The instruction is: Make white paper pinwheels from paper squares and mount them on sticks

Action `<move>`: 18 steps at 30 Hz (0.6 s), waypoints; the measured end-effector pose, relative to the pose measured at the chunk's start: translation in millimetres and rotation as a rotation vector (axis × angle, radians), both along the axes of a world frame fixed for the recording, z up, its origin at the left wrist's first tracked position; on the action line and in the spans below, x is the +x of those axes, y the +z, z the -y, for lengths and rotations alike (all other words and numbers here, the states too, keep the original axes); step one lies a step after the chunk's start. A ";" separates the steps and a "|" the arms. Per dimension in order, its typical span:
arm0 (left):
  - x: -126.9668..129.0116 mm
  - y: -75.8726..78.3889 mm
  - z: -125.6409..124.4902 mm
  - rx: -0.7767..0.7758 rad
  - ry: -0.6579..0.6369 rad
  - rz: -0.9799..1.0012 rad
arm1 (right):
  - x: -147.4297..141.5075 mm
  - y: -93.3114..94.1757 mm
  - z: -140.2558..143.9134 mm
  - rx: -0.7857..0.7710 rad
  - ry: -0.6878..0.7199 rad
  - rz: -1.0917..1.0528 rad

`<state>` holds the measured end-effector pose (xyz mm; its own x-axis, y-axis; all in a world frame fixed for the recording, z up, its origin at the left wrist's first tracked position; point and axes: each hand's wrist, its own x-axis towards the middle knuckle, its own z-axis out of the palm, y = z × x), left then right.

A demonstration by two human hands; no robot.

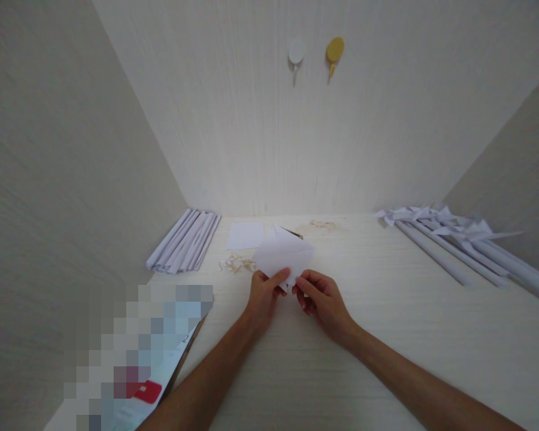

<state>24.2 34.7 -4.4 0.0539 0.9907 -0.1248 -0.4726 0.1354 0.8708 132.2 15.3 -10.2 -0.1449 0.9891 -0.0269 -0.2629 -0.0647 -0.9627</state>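
Observation:
My left hand (266, 298) grips a white sheet of paper (282, 250) by its near edge, thumb on top and fingers underneath. The sheet is raised above the table with one corner toward the back, and a small flap shows below the thumb. My right hand (318, 299) is closed in a pinch at the sheet's near right corner. Behind the sheet, a dark-edged flat object (296, 233) is mostly hidden. A loose pile of short, thin pale pieces (238, 263) lies left of the sheet, and a white paper square (245, 235) lies flat behind that pile.
Rolled paper tubes (186, 240) are stacked at the back left. Paper pinwheels on tube sticks (449, 251) lie at the right. More tiny pale bits (322, 225) are near the back wall. A partly blurred box (161, 359) stands at the front left. Two hooks (335, 50) hang on the wall.

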 end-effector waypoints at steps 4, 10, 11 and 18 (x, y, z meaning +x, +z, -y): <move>-1.0 -2.0 -1.1 0.002 -0.004 0.001 | -0.2 -1.2 0.3 0.005 -0.003 0.045; -0.5 -2.4 -0.8 0.017 -0.035 -0.007 | -0.8 -2.9 -0.9 0.008 0.029 0.058; -0.4 -2.6 -0.9 0.017 -0.023 -0.011 | -0.9 -3.0 -1.0 0.015 0.035 0.065; -0.7 -6.7 -2.1 0.020 0.028 -0.063 | -1.1 -2.5 0.3 0.099 0.030 0.149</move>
